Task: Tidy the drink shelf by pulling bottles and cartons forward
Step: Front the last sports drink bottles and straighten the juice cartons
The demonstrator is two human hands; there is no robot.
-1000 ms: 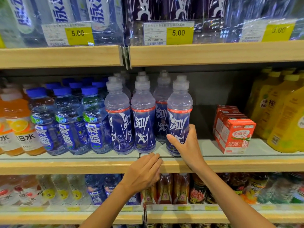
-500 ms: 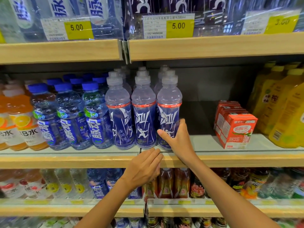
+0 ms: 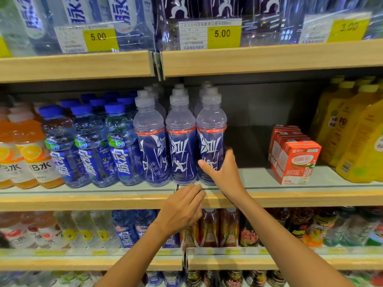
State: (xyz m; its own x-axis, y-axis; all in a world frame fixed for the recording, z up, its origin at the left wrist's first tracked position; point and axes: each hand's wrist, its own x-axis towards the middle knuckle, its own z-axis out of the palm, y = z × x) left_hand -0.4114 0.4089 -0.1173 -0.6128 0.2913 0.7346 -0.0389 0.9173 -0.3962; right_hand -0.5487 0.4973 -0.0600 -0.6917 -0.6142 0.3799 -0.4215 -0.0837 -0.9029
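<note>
- Shop shelving with wooden front edges fills the view; the middle shelf (image 3: 83, 201) carries the drinks, and yellow price tags (image 3: 222, 34) hang on the shelf above.
- From the left, the middle shelf holds orange bottles (image 3: 27, 154), blue-capped bottles (image 3: 91, 146), and then purple bottles in three rows that go back.
- The right hand (image 3: 224, 175) grips the rightmost purple sports bottle (image 3: 210, 139) low on its label. The thumb lies across the front, and the other fingers curl round the right side, where I cannot see their tips.
- This bottle stands upright near the front edge, in one line with the two neighbour bottles (image 3: 180, 150) and just beside the nearer one.
- The left hand (image 3: 182, 208) holds nothing. Its fingers are nearly straight and close together, with the tips at the wooden edge below the bottles.
- Further right, the red cartons (image 3: 298, 162) stand well apart from the purple row, with yellow bottles (image 3: 356, 141) beside them.
- I judge that the step in hand is setting this bottle into the front row, and it looks almost done.
- The next move probably calls for letting go gently, so the bottle does not tip. After that comes a deeper reach for the bottles behind, or a move to the cartons.
</note>
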